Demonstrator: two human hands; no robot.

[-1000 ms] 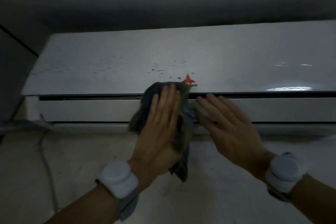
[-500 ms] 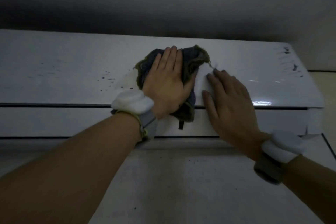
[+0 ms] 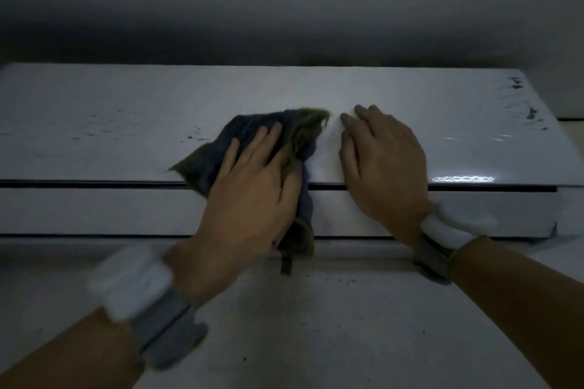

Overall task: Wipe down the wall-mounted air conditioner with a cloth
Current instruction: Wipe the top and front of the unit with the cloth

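Since the air conditioner [image 3: 126, 123] spans nearly your whole view, you have open panel either side, bounded by its right corner and the dark slot [image 3: 94, 184] below. The cloth [image 3: 252, 129], soft and light, should slide easily; it lies bunched mid-panel under your left hand [image 3: 249, 189], pressed with flat fingers, not clenched. Your right hand [image 3: 382, 161] rests flat and empty just beside it. Dark specks [image 3: 192, 135] sit leftward.

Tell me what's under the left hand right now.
The dark cloth, pressed flat by the left hand against the air conditioner's front panel. Its edges stick out around the hand. The panel beneath the cloth is covered, so dirt there can't be seen.
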